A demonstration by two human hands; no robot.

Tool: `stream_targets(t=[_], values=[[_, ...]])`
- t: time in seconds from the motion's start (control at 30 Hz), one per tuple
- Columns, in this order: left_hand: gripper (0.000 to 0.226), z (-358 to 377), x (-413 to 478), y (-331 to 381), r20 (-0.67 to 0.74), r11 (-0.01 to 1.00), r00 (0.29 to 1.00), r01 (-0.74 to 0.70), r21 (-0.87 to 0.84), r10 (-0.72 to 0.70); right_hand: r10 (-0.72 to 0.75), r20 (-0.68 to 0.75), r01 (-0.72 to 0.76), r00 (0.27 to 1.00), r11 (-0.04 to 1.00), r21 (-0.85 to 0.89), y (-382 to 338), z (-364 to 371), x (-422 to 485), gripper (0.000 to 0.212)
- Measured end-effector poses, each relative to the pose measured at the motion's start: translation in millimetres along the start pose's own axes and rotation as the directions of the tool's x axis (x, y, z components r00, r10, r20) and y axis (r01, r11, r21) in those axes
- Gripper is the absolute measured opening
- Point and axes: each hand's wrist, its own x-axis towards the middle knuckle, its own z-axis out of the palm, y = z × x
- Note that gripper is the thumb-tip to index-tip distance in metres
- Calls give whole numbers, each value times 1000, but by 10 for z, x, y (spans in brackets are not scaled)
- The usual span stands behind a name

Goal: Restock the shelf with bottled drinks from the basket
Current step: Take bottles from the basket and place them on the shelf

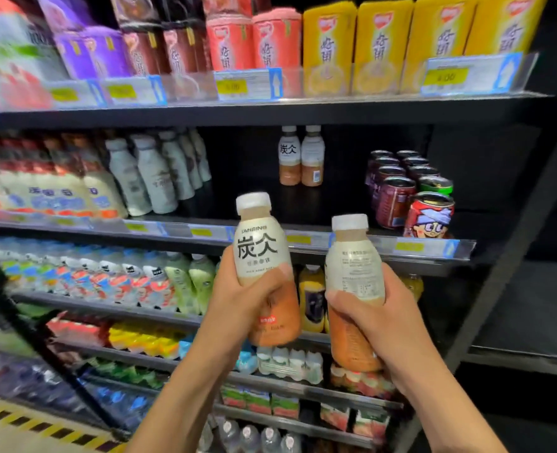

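— How do I stand with the bottles?
— I have one in each. My left grip [241, 302] is wrapped round the lower half of the left bottle [262, 253], thumb across the front, big label facing me. My right grip [378, 318] is clamped the same way on the right bottle [353, 266], small print towards me. Both are upright, caps up, leaning only a touch

— And the place for them?
— On the middle shelf [342, 197], in the dark gap between the pale bottles [153, 174] on the left and the cans [398, 191] on the right. Two matching bottles [301, 156] stand upright at the very back of that gap, side by side. From both grips the gap lies up and away, beyond the price rail [385, 245] on the shelf's front edge

— Which goes first?
— The left one, I'd say. It is held higher, its cap above the rail in my view, and it sits just left of the line to the pair at the back. The right bottle is lower, its cap about level with the rail, and nearer the cans

— Anything to watch?
— The long axis. I judge each bottle should be kept vertical, lifted until its base clears the rail, then sent straight back. Tilt it forward and the base could catch the rail. I'd also turn the right one so its front faces out. The basket I cannot see from here
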Motion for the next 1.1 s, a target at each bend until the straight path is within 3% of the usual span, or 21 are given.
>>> stream_targets(t=[0.13, 0.33, 0.43, 0.53, 0.63, 0.77, 0.93, 1.1], values=[[42, -101, 471, 173, 40, 996, 997, 61, -67, -58, 22, -6, -22, 1000, 1000, 7, -210, 150, 414, 36], [28, -106, 1206, 237, 60, 998, 997, 57, -24, -55, 9, -49, -9, 999, 1000, 12, -413, 267, 1130, 31], [41, -107, 1626, 235, 58, 999, 998, 33, 34, -35, 33, -55, -32, 998, 999, 20, -452, 307, 1484, 35], [65, -62, 2041, 154, -40, 996, 997, 68, 61, -66, 87, -122, -85, 989, 996, 20, -440, 332, 1862, 37], [43, 34, 2432, 45, -94, 996, 992, 87, 12, -85, 95, -196, -92, 976, 996, 20, -443, 409, 2233, 28], [42, 88, 2941, -74, -54, 988, 998, 38, 151, -30, 11, -246, -36, 969, 995, -97, -396, 426, 2733, 62], [41, 70, 3355, -289, 64, 936, 997, -56, 347, 36, 5, -274, -70, 962, 971, -229, -264, 371, 3210, 46], [48, 32, 3683, -478, 23, 917, 999, -52, 395, 46, 19, -371, -159, 929, 923, -351, -82, 303, 3545, 72]])
